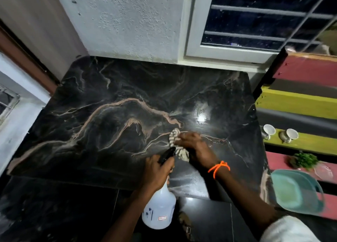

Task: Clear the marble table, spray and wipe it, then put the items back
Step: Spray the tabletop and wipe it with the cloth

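The black marble table (113,99) with pale pink veins fills the middle of the view, and nothing stands on it. My right hand (191,143) presses a striped cloth (175,137) flat on the marble near the front right; an orange cord circles that wrist. My left hand (156,170) grips the black trigger head of a white spray bottle (159,208), which hangs over the table's front edge, nozzle toward the cloth. A wet, hazy patch shines on the marble beyond my right hand.
To the right is a striped red, yellow and grey bench (306,103). On it are two white cups (280,133), a small green plant (304,159) and a teal basin (297,190). A white wall and a barred window (255,23) stand behind the table.
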